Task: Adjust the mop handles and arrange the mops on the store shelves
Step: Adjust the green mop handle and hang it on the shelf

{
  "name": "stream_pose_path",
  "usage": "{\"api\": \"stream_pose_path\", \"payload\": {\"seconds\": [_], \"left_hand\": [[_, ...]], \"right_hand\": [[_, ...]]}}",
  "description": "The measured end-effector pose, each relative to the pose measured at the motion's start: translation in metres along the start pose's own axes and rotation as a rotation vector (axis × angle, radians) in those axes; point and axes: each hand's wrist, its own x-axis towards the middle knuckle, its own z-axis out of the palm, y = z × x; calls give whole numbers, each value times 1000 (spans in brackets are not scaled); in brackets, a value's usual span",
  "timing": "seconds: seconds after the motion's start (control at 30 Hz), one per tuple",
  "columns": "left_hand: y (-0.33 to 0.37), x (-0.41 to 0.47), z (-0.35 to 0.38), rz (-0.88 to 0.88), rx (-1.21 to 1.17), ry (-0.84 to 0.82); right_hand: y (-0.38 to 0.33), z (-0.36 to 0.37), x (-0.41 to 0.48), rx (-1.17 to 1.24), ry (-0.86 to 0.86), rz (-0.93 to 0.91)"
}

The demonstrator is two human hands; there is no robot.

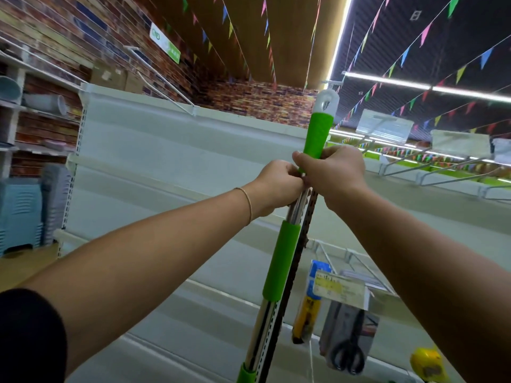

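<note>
Two-handed hold on the mop handle (pixel 282 261), upright in front of the white store shelves (pixel 171 150). Wrapped by the left hand (pixel 279 181) around the chrome tube (pixel 297 205) just beneath the upper green grip (pixel 318 131). Clasped by the right hand (pixel 334 172) around the bottom end of that grip, touching the left.

Judged as the adjusting step: probably twisting one section against the other to loosen or lock the telescoping length, though impossible to tell which way. Not yet placed on any shelf or hook.

Next, likely: set the length, lock firmly, then lift toward a hook by the white hanging cap (pixel 327 102). Calls for counter-rotation of the two hands and a steady vertical line. Also calls for care around the perforated shelf upright (pixel 302 230) right behind the tube, and the scissors pack (pixel 348 344) and price tag (pixel 340 288) hanging just to the right.

As for looks: bright green grip at the top, capped in white with a hanging hole; shiny chrome below. Second green sleeve (pixel 280 275) lower down, then a green collar (pixel 246 373) at the bottom edge of view. Mop head out of sight.
</note>
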Motion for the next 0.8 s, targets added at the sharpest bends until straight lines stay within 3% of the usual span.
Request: {"api": "stream_pose_path", "payload": {"seconds": [0.8], "left_hand": [[-70, 73, 30, -106, 67, 94]], "right_hand": [[79, 38, 67, -147, -142, 27]]}}
